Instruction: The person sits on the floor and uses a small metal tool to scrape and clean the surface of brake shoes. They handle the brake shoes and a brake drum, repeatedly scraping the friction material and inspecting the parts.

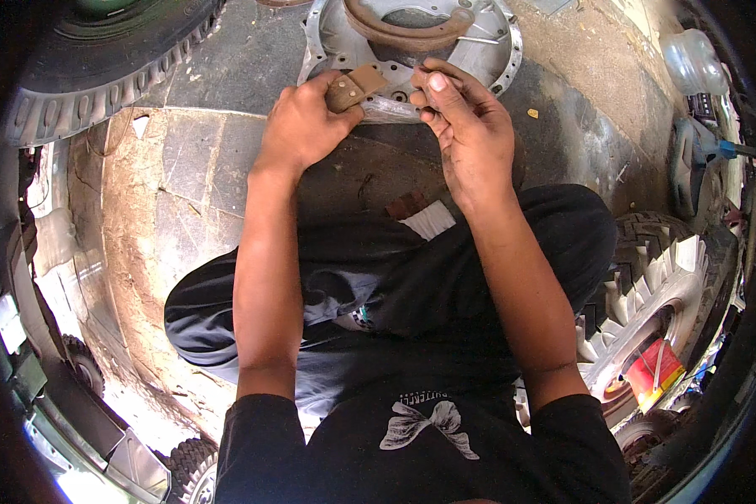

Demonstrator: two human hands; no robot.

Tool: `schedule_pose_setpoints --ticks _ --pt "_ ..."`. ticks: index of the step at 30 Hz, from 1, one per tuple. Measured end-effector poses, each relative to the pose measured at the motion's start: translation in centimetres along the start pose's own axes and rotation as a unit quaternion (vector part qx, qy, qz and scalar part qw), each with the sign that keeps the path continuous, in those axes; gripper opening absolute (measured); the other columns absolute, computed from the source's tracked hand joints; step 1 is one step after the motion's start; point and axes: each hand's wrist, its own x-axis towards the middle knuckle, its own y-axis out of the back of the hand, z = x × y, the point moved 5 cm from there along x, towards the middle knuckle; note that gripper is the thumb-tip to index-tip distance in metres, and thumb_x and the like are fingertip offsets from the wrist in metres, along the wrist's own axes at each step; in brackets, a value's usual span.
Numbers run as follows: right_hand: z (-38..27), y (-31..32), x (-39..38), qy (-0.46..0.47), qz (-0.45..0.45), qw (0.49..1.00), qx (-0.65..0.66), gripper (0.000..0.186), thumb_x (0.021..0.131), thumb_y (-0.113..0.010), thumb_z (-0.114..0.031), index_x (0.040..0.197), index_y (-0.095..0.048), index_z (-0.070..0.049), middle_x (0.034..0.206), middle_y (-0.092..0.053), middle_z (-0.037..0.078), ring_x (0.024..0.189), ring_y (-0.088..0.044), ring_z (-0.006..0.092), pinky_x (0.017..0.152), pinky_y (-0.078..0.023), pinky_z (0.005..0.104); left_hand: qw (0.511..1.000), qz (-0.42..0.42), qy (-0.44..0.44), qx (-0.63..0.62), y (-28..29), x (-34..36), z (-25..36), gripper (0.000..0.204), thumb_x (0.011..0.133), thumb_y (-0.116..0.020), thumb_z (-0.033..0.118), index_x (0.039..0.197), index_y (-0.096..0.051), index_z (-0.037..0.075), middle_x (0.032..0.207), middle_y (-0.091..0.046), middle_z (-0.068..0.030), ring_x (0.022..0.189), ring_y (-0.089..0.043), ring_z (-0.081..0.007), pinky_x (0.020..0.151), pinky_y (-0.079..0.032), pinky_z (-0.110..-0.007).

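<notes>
My left hand [302,126] is closed around a flat brown friction-lining piece [346,91] with small rivet-like dots. A smooth tan square end [367,78] sticks out from it toward the right. Held up a little to the right, my right hand [477,126] has its thumb pressed to the curled fingers. Something small and brownish seems pinched there, but the fingers mostly cover it. Just beyond both hands lies a round grey metal housing [506,63] with bolt holes along its rim. A curved, rusty brake shoe [412,35] rests on top of it.
A large tyre [126,63] stands at the far left. On the right are a clear plastic jug [695,63], a grey jerrycan [689,164], a treaded wheel [647,311] and a red container [653,370]. A white cloth [429,220] lies by my crossed legs.
</notes>
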Motion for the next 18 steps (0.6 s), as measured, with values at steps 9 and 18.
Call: schedule_pose_setpoints --ticks 9,18 --pt "0.5 -0.5 -0.3 0.005 -0.037 0.999 -0.023 0.031 0.101 -0.071 -0.021 0.124 -0.070 0.000 0.112 -0.076 0.010 0.095 -0.072 0.0142 0.081 -0.053 0.0272 0.997 -0.038 0.018 0.071 -1.1 0.2 -1.8 0.060 0.080 -0.078 0.037 0.135 -0.069 0.013 0.117 -0.073 -0.0252 0.117 -0.067 -0.0426 0.104 -0.053 -0.049" --pt "0.9 -0.8 -0.4 0.016 -0.035 0.999 -0.029 0.030 0.100 -0.073 -0.021 0.119 -0.072 0.001 0.108 -0.077 0.009 0.090 -0.072 0.0138 0.077 -0.054 0.0270 0.998 -0.023 0.006 0.064 -0.4 -0.2 -1.0 0.057 0.080 -0.080 0.031 0.131 -0.070 0.009 0.116 -0.073 -0.0261 0.114 -0.068 -0.0431 0.101 -0.054 -0.049"
